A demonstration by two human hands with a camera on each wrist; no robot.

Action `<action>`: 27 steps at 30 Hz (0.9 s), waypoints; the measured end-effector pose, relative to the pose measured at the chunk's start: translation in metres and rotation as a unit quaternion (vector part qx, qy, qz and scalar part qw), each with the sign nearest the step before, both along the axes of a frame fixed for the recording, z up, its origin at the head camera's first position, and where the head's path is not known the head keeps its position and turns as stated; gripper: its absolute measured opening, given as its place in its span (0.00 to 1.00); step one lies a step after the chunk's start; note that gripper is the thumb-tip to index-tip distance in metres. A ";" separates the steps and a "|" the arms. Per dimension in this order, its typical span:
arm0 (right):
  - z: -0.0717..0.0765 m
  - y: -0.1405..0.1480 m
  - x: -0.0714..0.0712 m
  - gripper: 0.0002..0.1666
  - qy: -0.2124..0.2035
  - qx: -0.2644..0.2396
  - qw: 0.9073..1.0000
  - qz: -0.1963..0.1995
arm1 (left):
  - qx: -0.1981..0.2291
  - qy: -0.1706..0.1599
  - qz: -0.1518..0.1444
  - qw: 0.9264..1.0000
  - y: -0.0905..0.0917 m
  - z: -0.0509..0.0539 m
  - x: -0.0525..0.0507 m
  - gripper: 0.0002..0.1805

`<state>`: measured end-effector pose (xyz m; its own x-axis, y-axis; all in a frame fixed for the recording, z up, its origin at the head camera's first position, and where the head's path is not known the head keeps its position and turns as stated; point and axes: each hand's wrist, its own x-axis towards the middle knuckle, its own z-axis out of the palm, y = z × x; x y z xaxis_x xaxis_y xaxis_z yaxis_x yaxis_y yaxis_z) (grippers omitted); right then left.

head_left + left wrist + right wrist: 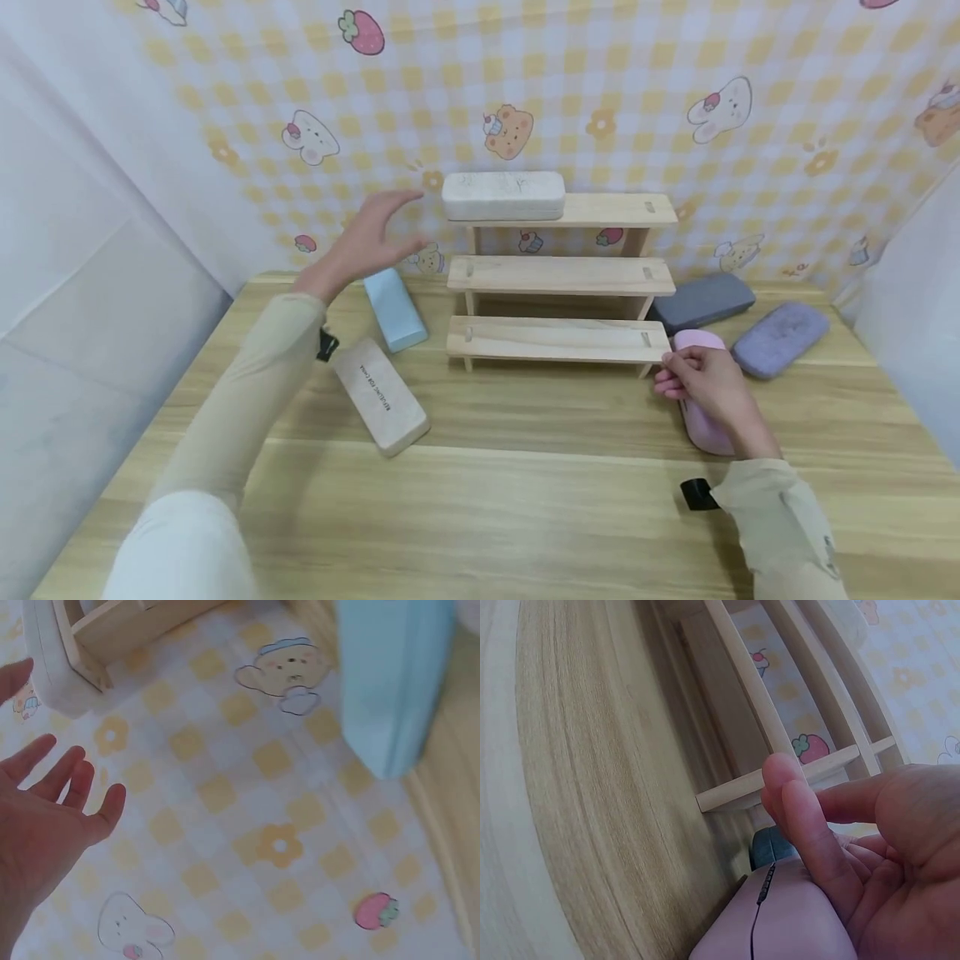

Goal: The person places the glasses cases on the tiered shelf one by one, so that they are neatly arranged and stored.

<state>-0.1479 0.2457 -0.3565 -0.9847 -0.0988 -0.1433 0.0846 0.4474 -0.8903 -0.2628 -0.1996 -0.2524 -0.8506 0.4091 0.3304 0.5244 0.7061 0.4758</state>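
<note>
A three-tier wooden display shelf (558, 337) stands on the table, and a white glasses case (502, 196) lies on the left part of its top tier. Just left of that case my left hand (372, 236) is raised, thumb and fingers spread, touching nothing. In the left wrist view the left hand (52, 802) has its fingers loosely bent beside the case's end. My right hand (708, 382) pinches the right front corner of the lowest tier between thumb and fingers. Beneath this hand lies a pink glasses case (705, 425), partly covered by it.
Left of the shelf lie a light blue case (395, 310) and a beige case (381, 396) with dark lettering. At right are a dark grey case (703, 302) and a purple-grey case (780, 339). A checked curtain (600, 75) hangs behind the wooden table (480, 517).
</note>
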 end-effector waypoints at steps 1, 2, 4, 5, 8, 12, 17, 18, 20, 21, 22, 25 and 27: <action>0.000 0.000 0.000 0.23 -0.001 0.000 1.000 0.000 | 0.000 0.004 0.000 1.000 -0.006 -0.004 0.006 0.35; -0.001 0.000 0.000 0.23 -0.001 0.001 1.000 -0.001 | 0.000 0.008 0.000 1.000 -0.011 -0.009 0.013 0.34; -0.001 0.000 0.001 0.23 0.000 0.004 1.000 -0.003 | -0.001 0.013 -0.003 1.000 -0.021 -0.017 0.024 0.32; -0.001 0.000 0.002 0.22 0.000 0.005 1.000 -0.004 | 0.001 0.013 -0.007 1.000 -0.026 -0.021 0.029 0.30; -0.001 0.000 0.002 0.22 0.001 0.005 1.000 -0.001 | 0.008 -0.006 -0.023 1.000 -0.041 -0.032 0.046 0.24; 0.001 0.000 0.000 0.22 0.008 0.006 1.000 0.003 | 0.010 -0.061 -0.023 0.998 -0.061 -0.044 0.068 0.17; 0.002 0.003 0.000 0.23 0.014 0.005 1.000 0.000 | -0.058 -0.121 -0.013 0.991 -0.084 -0.057 0.085 0.20; 0.002 0.003 0.000 0.23 0.012 0.004 1.000 0.000 | -0.072 -0.126 -0.011 0.989 -0.088 -0.059 0.088 0.21; 0.002 0.002 -0.001 0.23 0.008 0.001 1.000 0.000 | -0.091 -0.136 -0.015 0.986 -0.094 -0.064 0.093 0.25; 0.002 0.002 -0.001 0.23 0.006 0.000 1.000 -0.001 | -0.096 -0.142 -0.021 0.985 -0.096 -0.067 0.094 0.27; 0.002 0.001 -0.001 0.23 0.004 -0.001 1.000 -0.002 | -0.095 -0.151 -0.028 0.984 -0.097 -0.069 0.096 0.29; 0.001 0.000 -0.001 0.23 -0.005 -0.008 1.000 -0.006 | -0.082 -0.186 -0.053 0.978 -0.098 -0.076 0.097 0.35; -0.001 -0.001 -0.001 0.23 -0.009 -0.011 1.000 -0.006 | -0.080 -0.201 -0.065 0.974 -0.097 -0.079 0.098 0.38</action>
